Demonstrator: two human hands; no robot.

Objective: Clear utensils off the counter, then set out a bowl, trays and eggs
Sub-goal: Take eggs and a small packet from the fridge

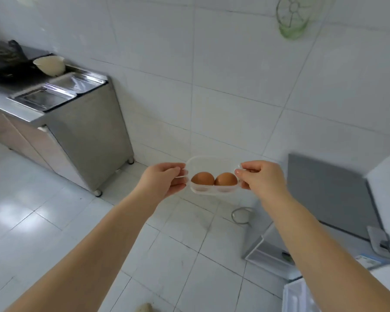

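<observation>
Both hands pinch the clear egg box (212, 174) mid-air, left hand (164, 180) at nine o'clock, right hand (260, 176) at three; tilting it could roll the two eggs (214, 179) out onto the floor tiles (54, 221).

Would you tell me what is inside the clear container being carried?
Two brown eggs sit side by side in the clear container; both hands cover its ends.

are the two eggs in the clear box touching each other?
Touching. In the head view the left egg and right egg meet side by side in the clear box, with no gap visible between them.
</observation>
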